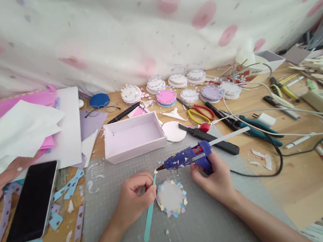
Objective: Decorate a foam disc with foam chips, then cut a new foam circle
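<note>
On the mat (212, 229), which is laid over the desk (298, 188), the low end of the teal tweezers (150, 223) is seen nearest. They are pinched near the upper end between the thumb and fingers of the left hand (137, 194), and a pale speck (156, 172) is shown at their tip; whether it is a paper heart cannot be told for certain at this size. The tweezers can be judged light and springy, best gripped along the flat sides, back from the tip.

Just right of them, the disc (171, 197) is laid flat on the mat, between the two hands. It is probably light and easily bent, with a fragile edge, so it would best be held from beneath or by the plain middle. A pale centre is ringed by small hearts in yellow, blue and lilac.

Past the disc, the glue gun (183, 157) is held by the right hand (213, 176), whose fingers are wrapped round the grip. It can be judged stiff and the heaviest piece in hand, to be taken only by the handle, since the nozzle may be hot. The blue-violet body is spotted with pale residue; the dark nozzle is pointed left, close to the speck, and a white glue stick (229, 136) is left jutting from the back.

Beyond, a pale box (137, 152) is set near the mat's far edge, with a white circle (174, 130) beside it. Farther off, decorated discs (166, 98) are arranged in two rough rows before a flowered curtain (122, 40).
</note>
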The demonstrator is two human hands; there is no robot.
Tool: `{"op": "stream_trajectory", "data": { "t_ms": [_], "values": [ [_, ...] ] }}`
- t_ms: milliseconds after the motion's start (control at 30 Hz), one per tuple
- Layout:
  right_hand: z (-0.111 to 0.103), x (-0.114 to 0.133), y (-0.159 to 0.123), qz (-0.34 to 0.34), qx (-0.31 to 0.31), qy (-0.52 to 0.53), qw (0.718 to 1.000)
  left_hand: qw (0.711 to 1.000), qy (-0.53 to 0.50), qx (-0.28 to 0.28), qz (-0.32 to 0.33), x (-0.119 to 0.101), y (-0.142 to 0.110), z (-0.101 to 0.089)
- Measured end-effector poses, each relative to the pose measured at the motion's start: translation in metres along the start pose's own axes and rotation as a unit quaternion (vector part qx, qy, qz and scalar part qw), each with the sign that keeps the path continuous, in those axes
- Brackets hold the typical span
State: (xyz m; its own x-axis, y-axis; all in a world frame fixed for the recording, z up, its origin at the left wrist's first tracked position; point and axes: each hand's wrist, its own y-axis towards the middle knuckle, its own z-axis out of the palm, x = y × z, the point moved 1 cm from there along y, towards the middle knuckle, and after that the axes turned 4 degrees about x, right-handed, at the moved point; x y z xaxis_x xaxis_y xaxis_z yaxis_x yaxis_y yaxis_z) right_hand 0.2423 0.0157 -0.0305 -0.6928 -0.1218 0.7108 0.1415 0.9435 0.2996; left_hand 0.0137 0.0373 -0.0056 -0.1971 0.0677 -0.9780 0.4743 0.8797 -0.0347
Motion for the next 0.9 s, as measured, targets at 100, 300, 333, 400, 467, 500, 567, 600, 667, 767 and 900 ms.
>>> {"op": "stream_trajectory", "data": {
  "t_ms": [100, 300, 333, 400, 467, 500, 567, 600, 667, 767, 900],
  "values": [
    [-0.0009, 0.0001, -0.0004, -0.003, 0.001, -0.006, 1.000, 1.000, -0.002, 0.002, -0.001, 0.0007, -0.0010, -0.0001],
    [-0.0026, 0.0008, -0.0006, -0.014, 0.006, -0.008, 1.000, 1.000, -0.009, 0.007, 0.003, 0.0021, -0.0020, -0.0006],
    [-0.0025, 0.0006, -0.0005, -0.015, 0.007, -0.008, 1.000, 1.000, -0.011, 0.008, 0.005, 0.0024, -0.0018, -0.0006],
    [-0.0019, -0.0001, -0.0006, -0.020, 0.005, -0.009, 1.000, 1.000, -0.012, 0.008, 0.007, 0.0033, -0.0015, -0.0006],
    [-0.0014, -0.0009, -0.0009, -0.028, 0.002, -0.011, 1.000, 1.000, -0.013, 0.008, 0.009, 0.0047, -0.0017, -0.0006],
    [-0.0012, -0.0013, -0.0012, -0.032, 0.001, -0.011, 0.999, 1.000, -0.014, 0.009, 0.009, 0.0054, -0.0020, -0.0006],
    [-0.0013, -0.0019, -0.0017, -0.037, -0.001, -0.011, 0.999, 1.000, -0.015, 0.010, 0.010, 0.0067, -0.0025, -0.0005],
    [-0.0015, -0.0021, -0.0020, -0.040, -0.001, -0.010, 0.999, 1.000, -0.015, 0.010, 0.010, 0.0071, -0.0028, -0.0005],
    [-0.0018, -0.0022, -0.0022, -0.043, 0.000, -0.010, 0.999, 1.000, -0.016, 0.011, 0.011, 0.0075, -0.0030, -0.0005],
    [-0.0019, -0.0020, -0.0018, -0.045, 0.003, -0.013, 0.999, 1.000, -0.018, 0.011, 0.012, 0.0075, -0.0028, -0.0005],
    [-0.0009, -0.0019, -0.0009, -0.041, 0.002, -0.012, 0.999, 1.000, -0.018, 0.010, 0.014, 0.0078, -0.0030, -0.0007]
  ]
}}
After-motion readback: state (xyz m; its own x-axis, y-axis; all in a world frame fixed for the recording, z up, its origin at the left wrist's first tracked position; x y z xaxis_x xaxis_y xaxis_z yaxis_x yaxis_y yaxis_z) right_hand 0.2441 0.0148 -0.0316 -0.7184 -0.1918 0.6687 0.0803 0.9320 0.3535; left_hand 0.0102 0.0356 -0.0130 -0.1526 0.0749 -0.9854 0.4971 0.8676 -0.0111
